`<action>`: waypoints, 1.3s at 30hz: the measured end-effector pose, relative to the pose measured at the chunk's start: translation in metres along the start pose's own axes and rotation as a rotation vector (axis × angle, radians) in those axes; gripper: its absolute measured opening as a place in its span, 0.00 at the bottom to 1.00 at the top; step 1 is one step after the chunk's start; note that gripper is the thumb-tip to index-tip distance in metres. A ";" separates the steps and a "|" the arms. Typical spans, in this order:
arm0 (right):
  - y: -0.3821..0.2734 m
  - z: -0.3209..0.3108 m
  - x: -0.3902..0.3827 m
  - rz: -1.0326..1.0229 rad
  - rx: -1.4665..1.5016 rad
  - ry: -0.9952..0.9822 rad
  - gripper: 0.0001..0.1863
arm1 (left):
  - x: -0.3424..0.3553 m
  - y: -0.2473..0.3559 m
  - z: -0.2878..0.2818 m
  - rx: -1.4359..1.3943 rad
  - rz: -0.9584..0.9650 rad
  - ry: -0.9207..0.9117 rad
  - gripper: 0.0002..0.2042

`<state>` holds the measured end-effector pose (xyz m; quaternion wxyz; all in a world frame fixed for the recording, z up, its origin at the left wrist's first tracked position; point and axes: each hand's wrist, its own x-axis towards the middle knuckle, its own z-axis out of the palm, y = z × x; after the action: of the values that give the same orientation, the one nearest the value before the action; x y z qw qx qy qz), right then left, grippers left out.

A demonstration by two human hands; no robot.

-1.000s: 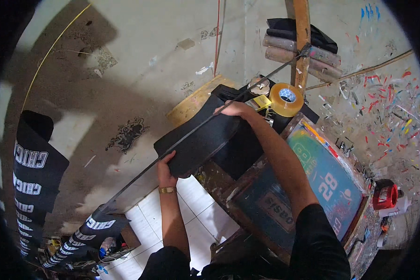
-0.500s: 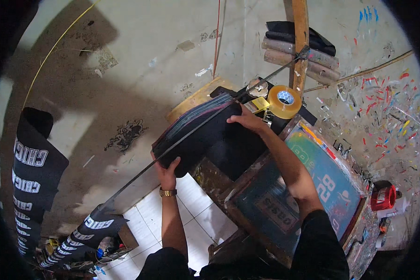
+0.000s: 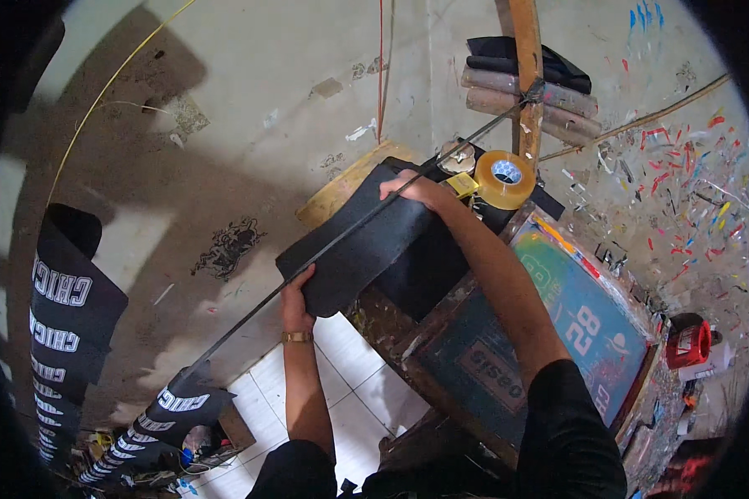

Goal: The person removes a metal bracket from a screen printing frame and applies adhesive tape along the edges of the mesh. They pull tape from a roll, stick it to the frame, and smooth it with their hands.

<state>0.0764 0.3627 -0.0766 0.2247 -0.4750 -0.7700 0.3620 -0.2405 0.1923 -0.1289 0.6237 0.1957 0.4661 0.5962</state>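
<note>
A stack of black fabric pieces (image 3: 354, 241) lies tilted between my hands, its dark top face turned up. My left hand (image 3: 298, 301) grips its near left edge, thumb on top and the other fingers hidden beneath. At the far right end, my right hand (image 3: 412, 190) is closed on the stack's edge, its fingers partly hidden. A taut dark cord (image 3: 262, 306) runs diagonally across the view, passing in front of the stack. Under the stack's right side, more black fabric (image 3: 420, 279) hangs over the bench.
A wide roll of clear tape (image 3: 506, 179) stands beyond my right hand. Framed printing screens (image 3: 558, 324) lean to the right beneath my right forearm. Black cloths with white lettering (image 3: 66, 324) hang at left. The cord is tied to a wooden post (image 3: 530, 100); a red container (image 3: 688, 345) sits far right.
The stack has turned so its flat top faces up; the layered coloured edges seen before are now hidden. My right hand has shifted left and farther away along its edge.
</note>
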 end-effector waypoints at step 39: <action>-0.085 -0.061 -0.574 0.187 0.931 0.829 0.23 | -0.128 -0.127 0.215 1.581 1.086 -0.581 0.28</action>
<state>0.3276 -0.1539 0.0263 0.6551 -0.4935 -0.3357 0.4632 0.0244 0.1137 -0.0810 0.0474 0.8784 0.4057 0.2483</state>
